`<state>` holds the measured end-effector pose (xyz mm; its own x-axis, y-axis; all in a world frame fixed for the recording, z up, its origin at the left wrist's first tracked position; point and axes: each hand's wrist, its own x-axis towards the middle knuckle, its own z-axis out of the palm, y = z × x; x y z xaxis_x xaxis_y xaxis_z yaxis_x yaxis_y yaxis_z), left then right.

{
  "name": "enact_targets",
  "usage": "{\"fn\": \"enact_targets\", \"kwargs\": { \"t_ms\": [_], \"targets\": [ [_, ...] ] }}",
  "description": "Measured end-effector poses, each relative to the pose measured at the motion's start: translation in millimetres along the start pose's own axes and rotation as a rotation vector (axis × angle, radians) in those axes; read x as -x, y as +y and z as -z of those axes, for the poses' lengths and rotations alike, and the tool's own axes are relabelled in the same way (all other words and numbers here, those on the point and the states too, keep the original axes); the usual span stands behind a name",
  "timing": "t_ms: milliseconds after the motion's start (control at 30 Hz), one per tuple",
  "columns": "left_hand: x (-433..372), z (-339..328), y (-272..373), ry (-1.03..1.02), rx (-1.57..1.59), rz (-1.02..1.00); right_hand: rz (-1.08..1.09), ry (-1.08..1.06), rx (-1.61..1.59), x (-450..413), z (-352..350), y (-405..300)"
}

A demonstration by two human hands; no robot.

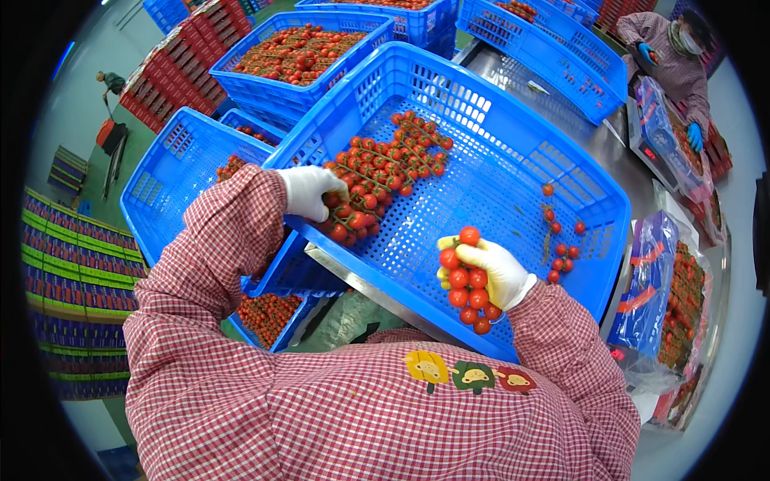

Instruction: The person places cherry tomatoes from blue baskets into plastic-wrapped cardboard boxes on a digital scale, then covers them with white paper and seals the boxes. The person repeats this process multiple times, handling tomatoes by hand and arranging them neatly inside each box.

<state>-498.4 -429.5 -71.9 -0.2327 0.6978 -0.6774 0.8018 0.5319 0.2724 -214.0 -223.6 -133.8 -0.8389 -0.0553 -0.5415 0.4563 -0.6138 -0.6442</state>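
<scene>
My right hand (496,267), in a white glove with yellowish fingers, holds a truss of red cherry tomatoes (469,294) over the near right side of a large blue plastic crate (517,120). A heap of vine cherry tomatoes (391,162) lies in the left part of that crate. At the heap's left edge is my gloved left hand (313,192). Its bent fingers and thumb are around a tomato there, but whether they grip it is not plain. A few small tomatoes (559,258) and stem bits lie on the crate's right side.
More blue crates of tomatoes (301,54) stand behind and at the left (174,162). On the right, a plastic-lined carton of tomatoes (680,306) sits near a scale display (616,355). A co-worker (674,60) in blue gloves stands at the far right. Stacked cartons (78,264) line the left.
</scene>
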Motion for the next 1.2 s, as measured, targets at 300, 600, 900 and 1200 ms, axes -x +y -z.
{"fn": "enact_targets", "kwargs": {
  "t_ms": [300,600,900,1200],
  "targets": [
    [-11,-8,5,0.136,-0.109,-0.183,0.381,-0.003,-0.535,98,44,-8],
    [-25,1,47,0.382,0.110,0.077,0.658,-0.325,-0.533,177,108,20],
    [-105,-20,345,-0.265,1.580,-0.551,1.032,0.569,0.261,371,189,34],
    [-142,-77,654,0.432,0.139,-1.102,0.507,1.214,1.773,451,335,17]
  ]
}}
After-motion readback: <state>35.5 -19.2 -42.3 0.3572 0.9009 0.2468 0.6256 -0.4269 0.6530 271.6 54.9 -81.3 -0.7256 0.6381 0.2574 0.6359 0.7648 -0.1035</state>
